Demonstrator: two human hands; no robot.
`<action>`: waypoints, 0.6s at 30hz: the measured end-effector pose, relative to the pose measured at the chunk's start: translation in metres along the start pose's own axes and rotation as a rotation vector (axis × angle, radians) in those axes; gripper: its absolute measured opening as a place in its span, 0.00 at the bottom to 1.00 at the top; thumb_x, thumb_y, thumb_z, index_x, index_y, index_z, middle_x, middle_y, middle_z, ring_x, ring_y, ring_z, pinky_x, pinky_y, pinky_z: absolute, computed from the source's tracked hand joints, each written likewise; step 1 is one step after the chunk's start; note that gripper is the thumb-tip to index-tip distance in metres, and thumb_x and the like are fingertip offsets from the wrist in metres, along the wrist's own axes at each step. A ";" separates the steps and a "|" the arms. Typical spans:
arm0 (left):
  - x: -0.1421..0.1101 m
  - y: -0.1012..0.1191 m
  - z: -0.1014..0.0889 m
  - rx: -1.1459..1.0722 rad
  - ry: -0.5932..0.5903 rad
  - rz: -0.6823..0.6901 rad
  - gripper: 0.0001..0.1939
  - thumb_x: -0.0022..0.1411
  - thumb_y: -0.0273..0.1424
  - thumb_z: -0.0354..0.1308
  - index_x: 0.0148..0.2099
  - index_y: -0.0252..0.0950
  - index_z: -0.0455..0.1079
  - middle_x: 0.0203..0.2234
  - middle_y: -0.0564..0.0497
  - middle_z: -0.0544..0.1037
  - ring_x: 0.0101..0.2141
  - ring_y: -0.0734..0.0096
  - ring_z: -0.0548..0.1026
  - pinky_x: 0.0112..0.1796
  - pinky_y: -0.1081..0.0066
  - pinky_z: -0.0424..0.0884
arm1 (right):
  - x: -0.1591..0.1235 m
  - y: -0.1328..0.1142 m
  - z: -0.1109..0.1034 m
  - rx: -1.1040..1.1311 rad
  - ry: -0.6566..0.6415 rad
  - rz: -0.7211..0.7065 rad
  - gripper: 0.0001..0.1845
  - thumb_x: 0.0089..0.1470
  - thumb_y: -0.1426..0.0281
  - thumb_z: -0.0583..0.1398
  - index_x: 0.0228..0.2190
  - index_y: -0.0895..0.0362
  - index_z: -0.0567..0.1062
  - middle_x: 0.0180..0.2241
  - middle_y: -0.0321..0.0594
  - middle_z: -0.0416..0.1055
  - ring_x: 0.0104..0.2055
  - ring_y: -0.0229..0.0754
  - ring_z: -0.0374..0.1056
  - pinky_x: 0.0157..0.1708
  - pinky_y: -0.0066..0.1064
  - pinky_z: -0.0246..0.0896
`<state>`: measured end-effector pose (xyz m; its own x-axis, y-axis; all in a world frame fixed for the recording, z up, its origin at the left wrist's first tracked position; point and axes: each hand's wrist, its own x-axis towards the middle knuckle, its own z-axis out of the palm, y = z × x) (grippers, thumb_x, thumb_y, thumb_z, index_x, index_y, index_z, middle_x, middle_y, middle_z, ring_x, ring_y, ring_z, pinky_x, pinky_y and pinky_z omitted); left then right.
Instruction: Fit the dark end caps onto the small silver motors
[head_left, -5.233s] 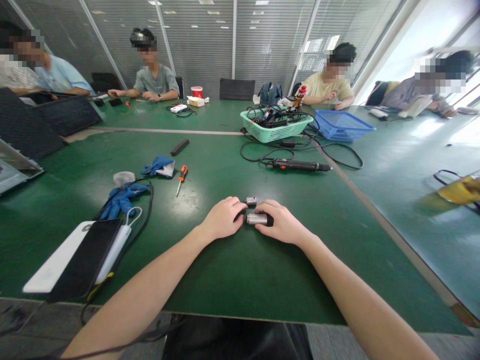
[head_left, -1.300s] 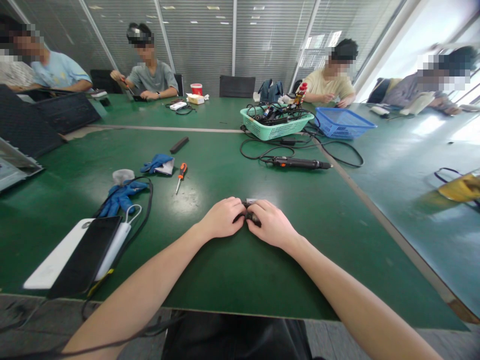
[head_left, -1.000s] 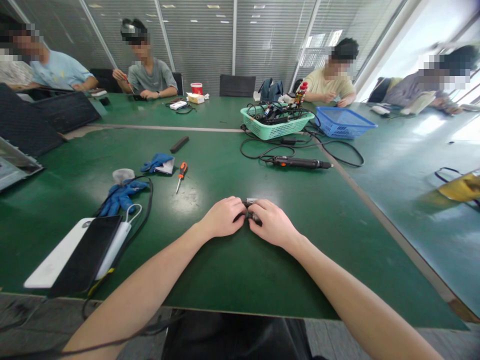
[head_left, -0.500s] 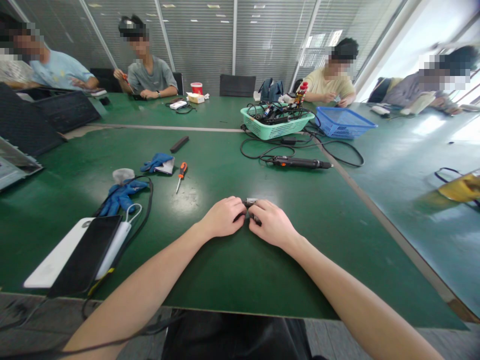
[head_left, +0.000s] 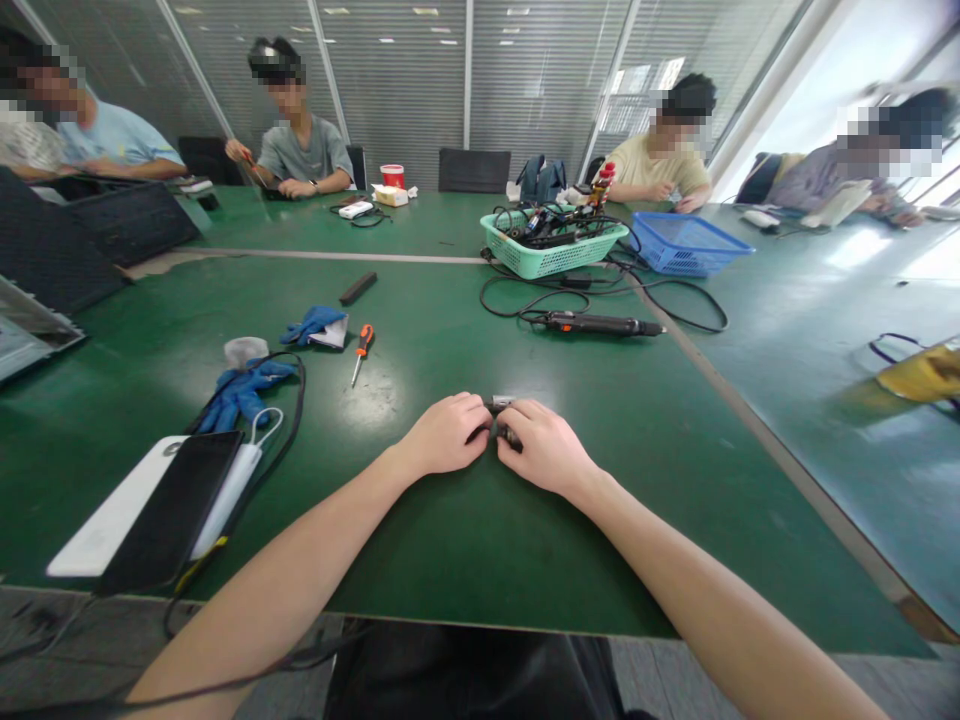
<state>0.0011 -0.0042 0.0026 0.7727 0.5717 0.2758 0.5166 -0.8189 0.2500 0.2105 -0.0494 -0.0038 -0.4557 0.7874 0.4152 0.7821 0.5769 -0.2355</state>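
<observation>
Work looks unfinished: right hand (head_left: 543, 442) grips a dark part (head_left: 513, 437); left hand (head_left: 448, 432) hides any hold; metal piece (head_left: 502, 402) beyond.

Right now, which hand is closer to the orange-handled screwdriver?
Left. In the picture, the left hand is below and right of the orange-handled screwdriver; the right hand is farther right.

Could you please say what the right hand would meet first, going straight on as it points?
Most likely the left hand, just across a narrow gap, though a metal piece sits near that line and depth is unclear.
</observation>
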 end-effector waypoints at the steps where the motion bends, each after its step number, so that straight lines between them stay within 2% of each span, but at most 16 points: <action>1: 0.000 0.000 0.000 0.000 0.001 -0.001 0.07 0.67 0.28 0.52 0.42 0.36 0.71 0.37 0.47 0.73 0.40 0.63 0.71 0.42 0.63 0.70 | 0.000 0.000 0.000 0.000 0.001 0.000 0.04 0.55 0.73 0.60 0.36 0.54 0.72 0.38 0.43 0.74 0.41 0.48 0.69 0.44 0.39 0.67; 18: 0.000 -0.001 0.001 -0.006 0.003 -0.006 0.07 0.67 0.29 0.52 0.41 0.36 0.71 0.37 0.47 0.73 0.41 0.62 0.71 0.44 0.63 0.70 | 0.000 0.001 0.002 0.006 0.010 -0.010 0.04 0.56 0.74 0.60 0.34 0.54 0.73 0.37 0.43 0.74 0.41 0.48 0.69 0.44 0.39 0.67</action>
<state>0.0011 -0.0036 0.0017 0.7685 0.5770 0.2765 0.5193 -0.8149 0.2572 0.2109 -0.0483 -0.0058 -0.4592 0.7796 0.4259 0.7750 0.5859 -0.2368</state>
